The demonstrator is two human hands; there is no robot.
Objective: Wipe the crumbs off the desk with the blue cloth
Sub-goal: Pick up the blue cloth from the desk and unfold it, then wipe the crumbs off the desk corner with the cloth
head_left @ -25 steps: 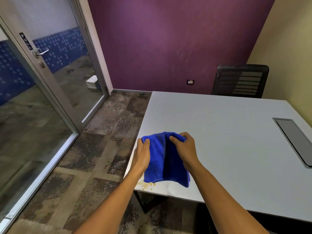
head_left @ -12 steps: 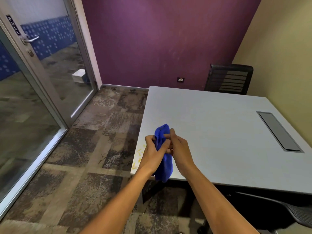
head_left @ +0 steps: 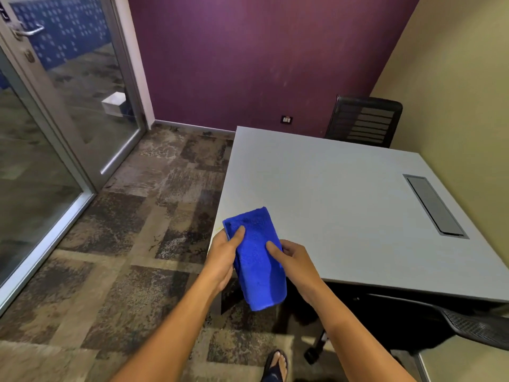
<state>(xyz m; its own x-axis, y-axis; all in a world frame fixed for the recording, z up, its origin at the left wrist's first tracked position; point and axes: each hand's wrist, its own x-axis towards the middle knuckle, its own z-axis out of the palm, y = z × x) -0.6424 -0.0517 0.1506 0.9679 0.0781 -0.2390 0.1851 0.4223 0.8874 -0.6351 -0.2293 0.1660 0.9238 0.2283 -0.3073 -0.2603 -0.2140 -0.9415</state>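
Note:
The blue cloth [head_left: 257, 257] is folded into a long strip and held over the near left corner of the white desk [head_left: 330, 194]. My left hand [head_left: 224, 257] grips its left edge, thumb on top. On the cloth's right side, my right hand [head_left: 296, 260] pinches it between thumb and fingers. The cloth's lower end hangs past the desk's front edge. A faint yellowish trace of crumbs [head_left: 219, 230] shows at the desk's left edge beside the cloth; most of that corner is hidden by cloth and hands.
A grey cable hatch [head_left: 435, 205] is set into the desk at the right. One black chair [head_left: 363, 121] stands behind the desk, another [head_left: 473, 326] at the near right. A glass door [head_left: 68, 86] lines the left side. Patterned carpet covers the floor.
The cloth went from spread flat on the corner, to bunched upright between both hands, to a folded strip now. The camera drew back and the view shifted left.

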